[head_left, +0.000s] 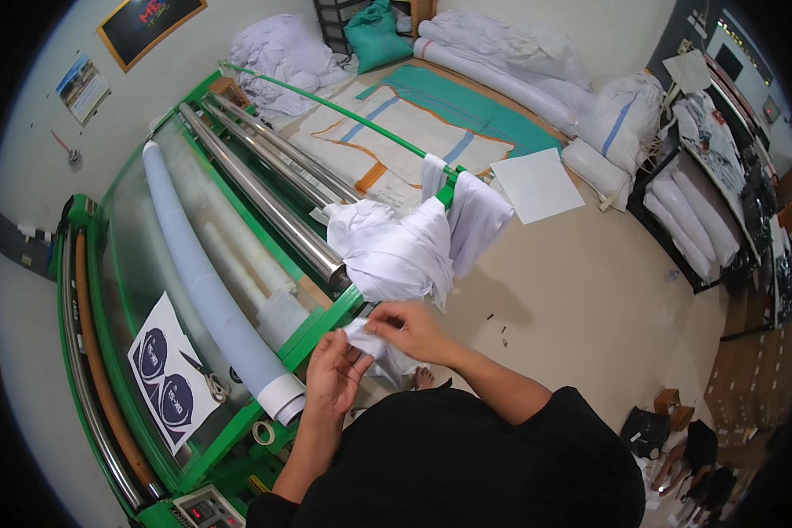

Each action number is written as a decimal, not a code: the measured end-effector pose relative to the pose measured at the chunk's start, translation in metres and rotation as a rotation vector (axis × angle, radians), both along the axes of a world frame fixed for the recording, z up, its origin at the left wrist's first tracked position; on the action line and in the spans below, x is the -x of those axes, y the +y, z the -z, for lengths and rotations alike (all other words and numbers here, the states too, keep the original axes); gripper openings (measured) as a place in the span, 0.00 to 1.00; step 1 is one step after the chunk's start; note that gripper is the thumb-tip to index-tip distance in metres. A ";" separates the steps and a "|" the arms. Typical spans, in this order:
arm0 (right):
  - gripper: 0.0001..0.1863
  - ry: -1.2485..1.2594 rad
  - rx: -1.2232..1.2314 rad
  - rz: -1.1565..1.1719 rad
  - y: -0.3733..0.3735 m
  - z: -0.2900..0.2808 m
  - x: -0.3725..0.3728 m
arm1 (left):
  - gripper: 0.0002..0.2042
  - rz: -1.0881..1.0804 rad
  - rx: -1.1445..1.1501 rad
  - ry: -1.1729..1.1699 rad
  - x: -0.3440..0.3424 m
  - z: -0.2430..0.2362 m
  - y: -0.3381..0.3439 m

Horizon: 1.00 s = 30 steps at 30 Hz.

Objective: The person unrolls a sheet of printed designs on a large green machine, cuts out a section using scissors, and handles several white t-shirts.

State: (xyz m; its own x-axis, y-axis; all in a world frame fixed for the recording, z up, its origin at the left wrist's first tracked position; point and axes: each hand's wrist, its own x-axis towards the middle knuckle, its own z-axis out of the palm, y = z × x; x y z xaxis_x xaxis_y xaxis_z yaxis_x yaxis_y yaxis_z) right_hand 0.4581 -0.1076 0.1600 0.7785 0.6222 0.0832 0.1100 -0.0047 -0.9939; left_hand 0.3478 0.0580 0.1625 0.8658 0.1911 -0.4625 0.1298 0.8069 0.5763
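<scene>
Both hands work a small piece of white cloth (367,339) at frame centre, just off the green machine frame (312,339). Left hand (333,377) is curled under it from 7 o'clock, fingers closed on the lower edge. Right hand (411,328) comes over from 3 o'clock, thumb and fingers pinched shut on the top edge.

Risks, as I judge them:
- Cloth sits right at the frame edge, near the end of the steel roller (264,207) at 11 o'clock. A slack corner could catch on the roller end or frame.
- The white fabric bundle (396,251) hangs on the green rail (361,119) at 12 o'clock, directly above the hands. A tug or elbow bump could slide it off onto the floor.
- Two-hand hold is only at the edges; if one pinch slips, the cloth drops to the floor by the foot.
- Scissors (204,377) lie on the glass panel at 9 o'clock, well apart, low risk.
</scene>
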 end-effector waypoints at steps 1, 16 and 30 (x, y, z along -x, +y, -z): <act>0.11 0.074 -0.005 0.044 -0.002 0.002 -0.006 | 0.09 -0.030 -0.009 0.002 0.001 -0.004 0.002; 0.25 0.408 -0.728 0.688 -0.216 -0.054 -0.133 | 0.17 -0.743 -0.335 -0.252 0.096 -0.081 0.208; 0.25 0.409 -0.635 0.543 -0.239 -0.060 -0.169 | 0.12 -0.766 -0.586 -0.266 0.113 -0.101 0.244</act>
State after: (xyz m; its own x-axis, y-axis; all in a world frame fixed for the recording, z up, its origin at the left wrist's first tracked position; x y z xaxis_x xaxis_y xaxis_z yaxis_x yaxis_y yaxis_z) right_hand 0.6268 -0.3470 0.2204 0.9935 0.0959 -0.0617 -0.1074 0.6051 -0.7889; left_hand 0.2343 0.3019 0.2637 0.4751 0.8768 0.0745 -0.4974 0.1978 0.8447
